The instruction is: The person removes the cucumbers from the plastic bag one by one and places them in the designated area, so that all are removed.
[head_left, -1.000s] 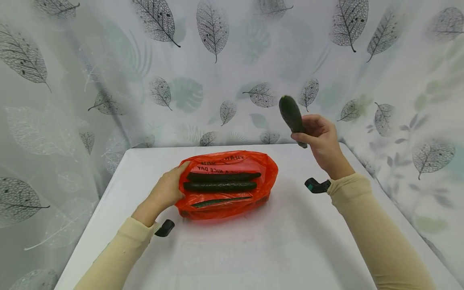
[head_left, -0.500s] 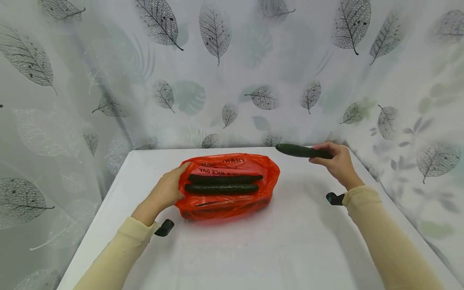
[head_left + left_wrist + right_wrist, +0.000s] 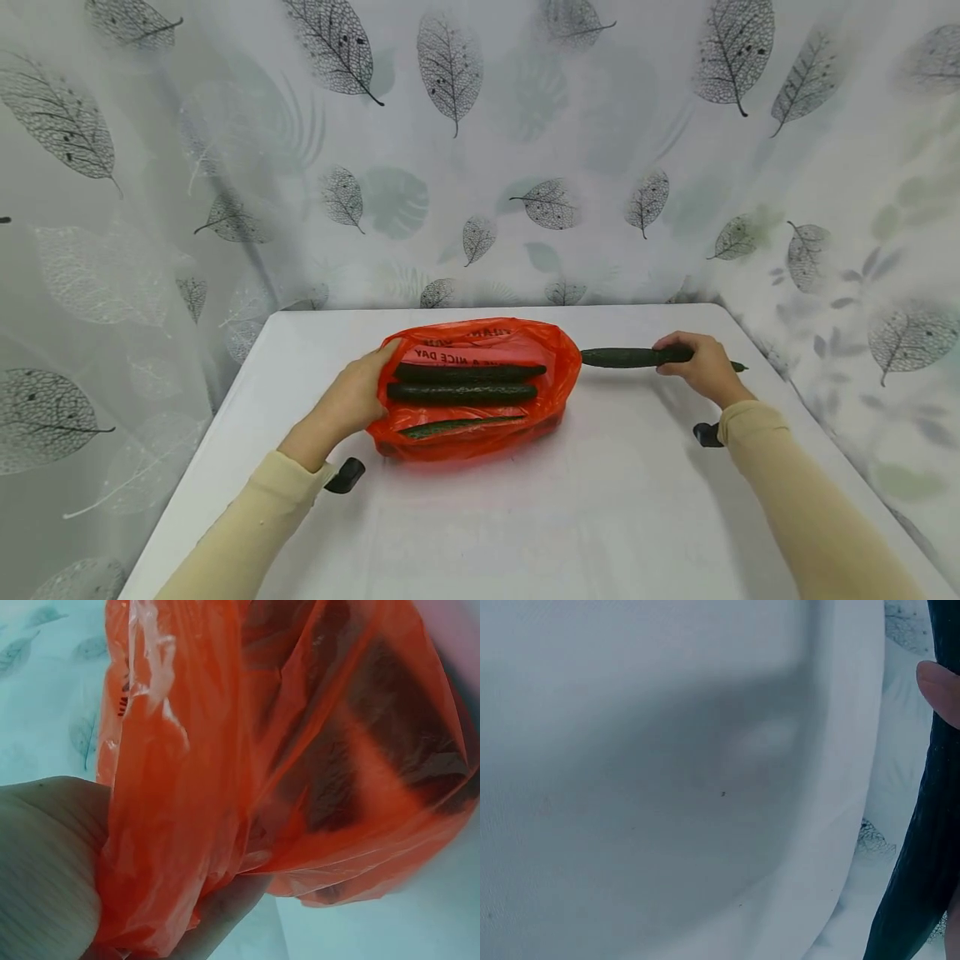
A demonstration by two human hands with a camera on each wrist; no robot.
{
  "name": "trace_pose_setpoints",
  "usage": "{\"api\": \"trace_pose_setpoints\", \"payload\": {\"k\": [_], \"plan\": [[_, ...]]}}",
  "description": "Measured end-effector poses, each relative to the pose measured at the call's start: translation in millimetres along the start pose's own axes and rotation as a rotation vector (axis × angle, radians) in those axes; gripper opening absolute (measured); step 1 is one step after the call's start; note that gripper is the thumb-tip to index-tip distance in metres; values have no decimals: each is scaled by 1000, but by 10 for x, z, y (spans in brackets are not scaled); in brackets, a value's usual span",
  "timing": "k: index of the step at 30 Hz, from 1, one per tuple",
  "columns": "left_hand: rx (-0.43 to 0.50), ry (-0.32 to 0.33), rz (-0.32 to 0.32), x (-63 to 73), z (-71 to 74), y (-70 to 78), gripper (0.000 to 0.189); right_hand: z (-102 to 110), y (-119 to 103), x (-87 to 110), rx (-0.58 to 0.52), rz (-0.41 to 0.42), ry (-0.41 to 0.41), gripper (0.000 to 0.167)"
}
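Note:
A red plastic bag (image 3: 472, 447) lies with its mouth spread wide, lettering showing on its inner wall. Several dark green cucumbers (image 3: 461, 392) are inside, lying side by side. My left hand (image 3: 348, 408) grips the bag's left rim; in the left wrist view the crumpled red film (image 3: 172, 787) passes between the thumb side and a finger below. To the right of the bag, my right hand (image 3: 697, 367) holds another cucumber (image 3: 618, 357) level, low over the table, its left end overlapping the bag's edge in the head view. A fingertip (image 3: 939, 694) presses that cucumber in the right wrist view.
The bag rests on a white table (image 3: 510, 533), whose right edge runs close beyond the right hand. A leaf-printed curtain (image 3: 480, 167) hangs behind and at both sides. Small black wrist devices (image 3: 707, 434) sit under each sleeve cuff.
The right hand has lowered the cucumber from raised and upright to level near the table, moving right and down. The left hand keeps its grip on the bag.

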State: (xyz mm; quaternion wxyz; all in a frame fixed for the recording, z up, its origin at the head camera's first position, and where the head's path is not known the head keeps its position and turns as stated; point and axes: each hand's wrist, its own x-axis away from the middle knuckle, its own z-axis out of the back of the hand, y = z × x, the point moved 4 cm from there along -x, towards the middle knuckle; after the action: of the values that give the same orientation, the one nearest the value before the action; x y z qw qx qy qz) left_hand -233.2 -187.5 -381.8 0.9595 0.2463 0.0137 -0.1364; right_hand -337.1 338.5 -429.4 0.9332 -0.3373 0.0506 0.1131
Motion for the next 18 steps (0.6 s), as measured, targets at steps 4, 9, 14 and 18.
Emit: {"api": "trace_pose_setpoints", "payload": {"k": [4, 9, 14, 18], "plan": [[-9, -16, 5, 9, -20, 21, 101, -55, 53, -4, 22, -28, -51, 36], [-8, -17, -5, 26, -40, 37, 102, -99, 101, 15, 41, -60, -99, 37], [-5, -15, 5, 36, -34, 49, 103, -132, 135, 1, 47, -63, -114, 37], [-12, -13, 7, 37, -27, 50, 102, -171, 142, -26, 58, -63, -128, 35]]}}
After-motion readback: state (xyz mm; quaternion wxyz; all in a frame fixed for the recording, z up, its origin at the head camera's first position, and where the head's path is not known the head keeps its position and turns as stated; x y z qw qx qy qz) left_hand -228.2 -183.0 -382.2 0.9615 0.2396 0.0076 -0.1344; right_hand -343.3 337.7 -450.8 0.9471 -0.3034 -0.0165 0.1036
